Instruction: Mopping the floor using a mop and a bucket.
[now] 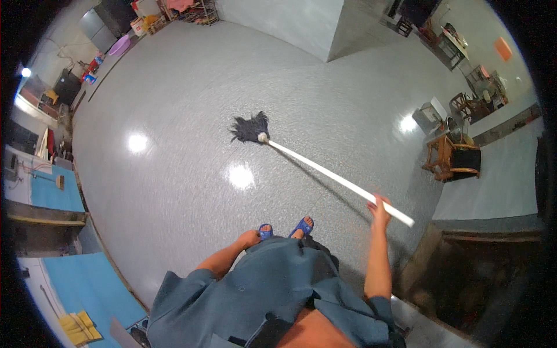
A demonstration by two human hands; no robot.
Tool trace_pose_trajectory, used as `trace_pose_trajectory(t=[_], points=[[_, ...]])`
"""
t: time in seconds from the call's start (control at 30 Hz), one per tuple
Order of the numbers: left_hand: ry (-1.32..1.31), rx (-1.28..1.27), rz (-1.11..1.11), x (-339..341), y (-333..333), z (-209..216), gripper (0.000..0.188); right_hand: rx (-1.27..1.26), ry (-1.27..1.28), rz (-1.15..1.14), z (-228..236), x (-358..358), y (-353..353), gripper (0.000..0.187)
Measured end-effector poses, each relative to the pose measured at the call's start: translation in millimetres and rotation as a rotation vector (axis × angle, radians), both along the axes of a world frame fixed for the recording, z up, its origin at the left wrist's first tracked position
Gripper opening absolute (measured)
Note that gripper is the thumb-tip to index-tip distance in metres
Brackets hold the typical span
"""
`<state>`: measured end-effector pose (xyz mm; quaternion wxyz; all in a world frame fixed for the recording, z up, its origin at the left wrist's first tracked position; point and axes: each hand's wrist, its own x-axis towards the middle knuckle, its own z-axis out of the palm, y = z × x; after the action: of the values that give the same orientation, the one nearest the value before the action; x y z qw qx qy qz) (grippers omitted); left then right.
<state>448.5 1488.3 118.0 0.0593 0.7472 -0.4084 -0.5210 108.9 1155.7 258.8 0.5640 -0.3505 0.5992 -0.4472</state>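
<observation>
A mop lies slanted across the view, its dark, stringy head [250, 129] spread on the wet-looking grey floor [191, 104] ahead of me. From a pale round socket, its white handle [325, 171] runs down to the right. My right hand [379, 211] is closed round that handle near its upper end, with a short stub sticking out past the grip. My left hand [249, 238] hangs low against my dark clothing, beside my blue slippers [301, 227]; its fingers are too hidden to read, and I see nothing in it.
Wooden chairs [448, 158] and a pale box [430, 115] stand along the right side. A wall corner [328, 55] juts in at the far end. Far left sits a purple basin [120, 45]. Blue-topped surfaces [81, 284] line the near left, with a yellow cloth [79, 328] on one.
</observation>
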Motion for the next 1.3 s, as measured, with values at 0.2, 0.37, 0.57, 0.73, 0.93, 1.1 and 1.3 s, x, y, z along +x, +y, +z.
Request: trace_pose_trajectory(t=[0.2,0.37,0.57,0.73,0.93,1.1,1.3], points=[[-0.003,0.001,-0.168,-3.3,-65.7,32.1,0.033,0.004,0.234,-0.423,51.9,-177.3,111.0,0.03],[-0.019,-0.02,-0.32,-18.3,-94.3,19.9,0.03,-0.14,0.307,-0.713,102.8,-237.0,187.4,0.033],[0.054,0.066,-0.314,-40.7,-113.6,22.6,0.032,-0.159,0.222,-0.794,100.2,-199.1,170.9,0.031],[0.098,0.029,-0.17,-43.9,-98.0,-2.3,0.031,-0.161,0.2,-0.636,63.6,-94.8,105.3,0.029],[0.031,-0.048,-0.039,-46.2,-89.3,-3.6,0.031,-0.194,0.021,-0.089,-75.8,34.4,31.8,0.023],[-0.033,-0.034,0.021,-58.6,-87.9,19.8,0.03,-0.379,-0.024,0.53,-93.6,133.7,-16.8,0.025],[-0.082,-0.1,0.13,-67.1,-82.4,36.5,0.029,-0.292,-0.201,0.399,-31.7,109.5,-36.6,0.026]])
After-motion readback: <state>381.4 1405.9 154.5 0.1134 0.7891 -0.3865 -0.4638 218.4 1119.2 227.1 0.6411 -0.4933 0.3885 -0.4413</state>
